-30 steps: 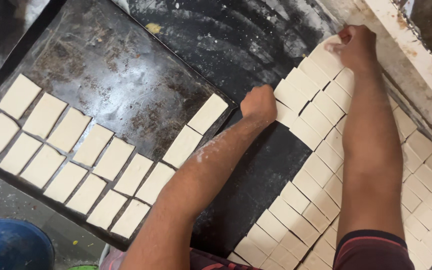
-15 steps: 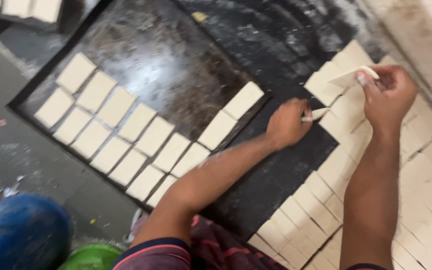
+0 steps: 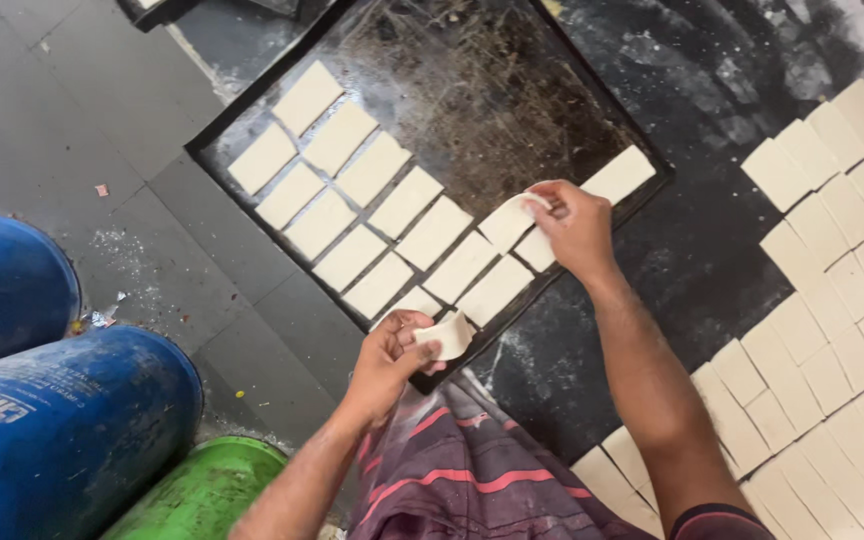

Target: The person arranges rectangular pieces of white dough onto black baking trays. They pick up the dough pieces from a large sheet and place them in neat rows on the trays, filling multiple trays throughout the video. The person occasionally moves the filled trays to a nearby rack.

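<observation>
Far left, near edge: two blue drums (image 3: 42, 400) on their sides, a green tub (image 3: 202, 495) just right of them, grey floor tiles (image 3: 82, 130) beyond. Further right, a black tray (image 3: 512, 90) set at a slant, its bare far part scratched and floury. Across its left and near part, pale dough squares (image 3: 352, 190) in three slanting rows, close together, some touching edge to edge. At the tray's near corner, left hand (image 3: 387, 360), fingers clenched around one dough piece (image 3: 449, 335), which bends up between thumb and fingertips, just above the tray rim. Below it, a striped maroon cloth (image 3: 472, 480) at the bottom edge. Right of that, right hand (image 3: 577, 225) over the tray's right part, pinching a second piece (image 3: 510, 218) by its end, the piece hanging close over the row of squares there; cannot tell whether touching them. One lone square (image 3: 620, 173) just beyond the right hand, near the tray's right corner. Right of the tray, a dark floured worktop (image 3: 712, 200). Far right, a wide sheet of cut squares (image 3: 842, 300), packed edge to edge, reaching from the far right corner down to the near edge beside the right forearm.
</observation>
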